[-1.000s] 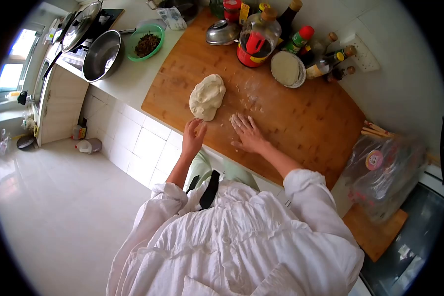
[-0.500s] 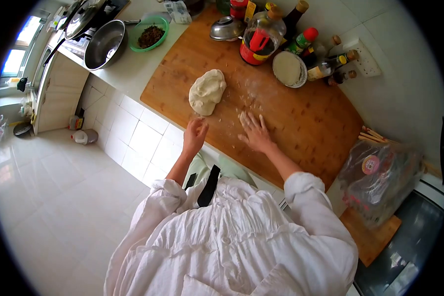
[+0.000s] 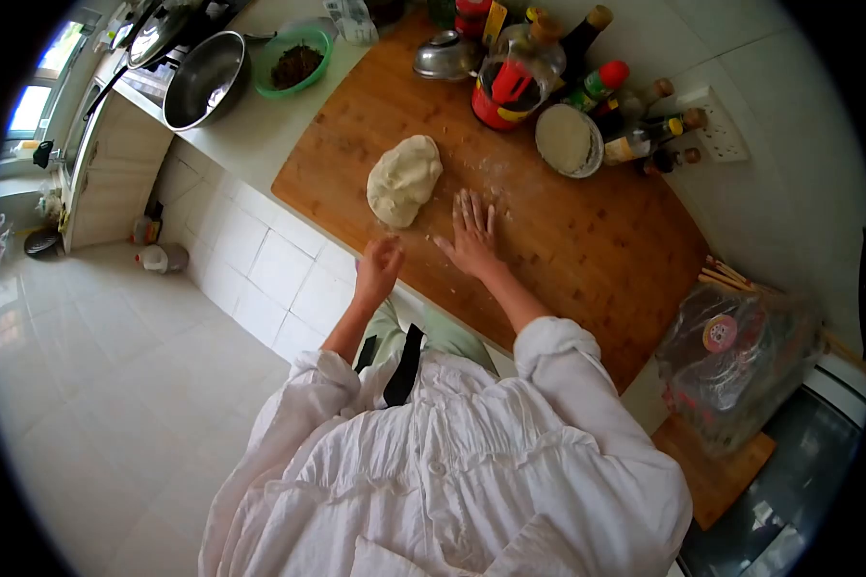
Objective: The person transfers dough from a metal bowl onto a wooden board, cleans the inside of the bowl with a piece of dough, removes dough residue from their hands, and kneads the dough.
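Observation:
A lump of pale dough (image 3: pixel 404 181) lies on the wooden board (image 3: pixel 587 250), its top smooth and slightly uneven. Just below it, at the board's front edge, my left hand (image 3: pixel 380 267) is curled closed, with nothing visible in the fingers. My right hand (image 3: pixel 472 240) rests flat on the board to the right of the dough, fingers stretched out and dusted with flour. Neither hand touches the dough. Loose flour and small crumbs are scattered around the right fingertips. A bowl of flour (image 3: pixel 565 140) stands farther back on the right.
A large jar (image 3: pixel 510 82), sauce bottles (image 3: pixel 635 144) and an upturned metal bowl (image 3: pixel 445 56) line the back. At left are a wok (image 3: pixel 205 82) and a green bowl with dark food (image 3: pixel 295 63). A plastic bag (image 3: pixel 736 351) lies at the right.
My right hand has slid left across the board, closer to the dough, sweeping over where crumbs lay. My left hand has stayed near the edge, its fingers curled in more. The dough has not moved.

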Available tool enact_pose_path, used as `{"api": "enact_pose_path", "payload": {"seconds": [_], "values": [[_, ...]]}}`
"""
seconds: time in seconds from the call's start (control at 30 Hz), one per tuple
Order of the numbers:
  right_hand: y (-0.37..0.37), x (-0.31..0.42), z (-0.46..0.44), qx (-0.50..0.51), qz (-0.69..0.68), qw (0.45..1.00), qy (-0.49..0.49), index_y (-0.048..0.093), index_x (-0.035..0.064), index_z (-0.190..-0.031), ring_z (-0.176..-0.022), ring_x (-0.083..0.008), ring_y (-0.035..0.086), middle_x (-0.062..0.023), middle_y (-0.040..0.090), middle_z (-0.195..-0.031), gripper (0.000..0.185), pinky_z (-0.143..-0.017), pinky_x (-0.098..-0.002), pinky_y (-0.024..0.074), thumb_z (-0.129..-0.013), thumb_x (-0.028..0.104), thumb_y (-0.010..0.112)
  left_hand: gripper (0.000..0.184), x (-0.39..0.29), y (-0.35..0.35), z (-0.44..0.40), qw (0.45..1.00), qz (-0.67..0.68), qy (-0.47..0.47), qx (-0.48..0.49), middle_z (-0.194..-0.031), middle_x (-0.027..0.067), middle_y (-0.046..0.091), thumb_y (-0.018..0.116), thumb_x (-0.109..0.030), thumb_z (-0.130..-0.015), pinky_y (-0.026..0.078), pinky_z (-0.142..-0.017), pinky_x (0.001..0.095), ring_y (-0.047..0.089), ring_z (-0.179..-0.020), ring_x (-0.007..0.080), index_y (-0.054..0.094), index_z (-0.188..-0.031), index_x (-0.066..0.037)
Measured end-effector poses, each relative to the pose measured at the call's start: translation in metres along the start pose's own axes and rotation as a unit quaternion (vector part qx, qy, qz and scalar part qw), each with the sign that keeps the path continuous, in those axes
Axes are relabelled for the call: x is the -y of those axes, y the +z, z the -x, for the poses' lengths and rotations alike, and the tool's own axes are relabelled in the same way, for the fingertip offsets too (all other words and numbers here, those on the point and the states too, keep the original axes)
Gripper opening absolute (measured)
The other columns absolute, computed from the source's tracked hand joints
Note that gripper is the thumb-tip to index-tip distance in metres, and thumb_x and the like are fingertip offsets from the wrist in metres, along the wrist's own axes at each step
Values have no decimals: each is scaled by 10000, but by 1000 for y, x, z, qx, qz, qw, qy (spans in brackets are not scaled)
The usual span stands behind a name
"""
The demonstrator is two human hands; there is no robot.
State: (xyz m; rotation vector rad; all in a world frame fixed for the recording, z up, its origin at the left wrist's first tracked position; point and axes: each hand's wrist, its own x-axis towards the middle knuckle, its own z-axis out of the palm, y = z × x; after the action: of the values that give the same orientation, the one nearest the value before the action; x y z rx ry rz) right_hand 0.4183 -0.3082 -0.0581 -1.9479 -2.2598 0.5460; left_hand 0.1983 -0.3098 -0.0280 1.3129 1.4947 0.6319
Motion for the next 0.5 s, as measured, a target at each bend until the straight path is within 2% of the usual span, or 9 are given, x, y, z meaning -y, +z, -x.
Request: {"api": "enact_pose_path", "payload": {"seconds": [0.03,0.1,0.17,0.2,0.33,0.4,0.47,0.5], "values": [[-1,6,-2,-23,-3,1000,1,176,-5,-1473,-1443,-315,77,-168,122,-1555,885,-1141,-537,56,-857,519,537,305,1,2,2,1000,0,-12,9,-1118,138,587,614,-205,-906,517,-795,311,632,-987,225,593,-1135,-6],[-1,10,16,-48,-4,999,3,170,-2,-1475,-1444,-314,79,-165,124,-1555,897,-1140,-538,61,-852,524,543,301,1,11,2,999,22,25,-9,-1106,140,588,607,-194,-905,513,-804,316,633,-982,232,589,-1138,-5],[5,16,65,37,16,999,-28,174,-7,-1473,-1444,-309,83,-166,131,-1553,883,-1142,-534,70,-859,511,542,308,-2,17,-2,1000,26,17,4,-1108,144,590,608,-190,-900,511,-803,312,632,-985,238,582,-1144,-5],[4,14,72,44,3,999,-21,182,-8,-1471,-1443,-296,99,-156,129,-1556,871,-1142,-531,80,-863,502,541,308,-8,20,-5,999,30,20,2,-1108,144,590,608,-190,-900,511,-803,312,632,-985,238,582,-1144,-5],[4,-16,19,14,70,995,-66,186,-8,-1470,-1441,-292,112,-151,146,-1553,847,-1147,-520,85,-874,482,537,336,-18,24,-11,998,-2,49,50,-1153,168,581,601,-186,-897,502,-831,336,611,-1032,281,563,-1178,-6],[-1,-25,-20,-87,43,994,-46,190,-4,-1469,-1438,-296,122,-152,166,-1548,819,-1148,-516,94,-885,458,531,347,-19,29,-9,997,-25,49,57,-1178,181,574,600,-181,-893,493,-856,349,598,-1054,306,557,-1190,-7],[-5,-27,-14,-75,15,996,-41,191,-6,-1467,-1436,-303,124,-160,173,-1544,809,-1147,-515,97,-891,454,524,365,-30,30,-8,985,-116,120,40,-1201,186,580,603,-168,-894,471,-905,356,578,-1105,309,541,-1198,24],[-10,-31,-14,-71,-8,997,-33,192,-8,-1466,-1435,-310,126,-167,179,-1541,799,-1147,-514,101,-898,450,517,365,-28,32,-6,986,-113,120,38,-1201,186,580,603,-168,-894,471,-905,356,578,-1105,309,541,-1198,24]]}}
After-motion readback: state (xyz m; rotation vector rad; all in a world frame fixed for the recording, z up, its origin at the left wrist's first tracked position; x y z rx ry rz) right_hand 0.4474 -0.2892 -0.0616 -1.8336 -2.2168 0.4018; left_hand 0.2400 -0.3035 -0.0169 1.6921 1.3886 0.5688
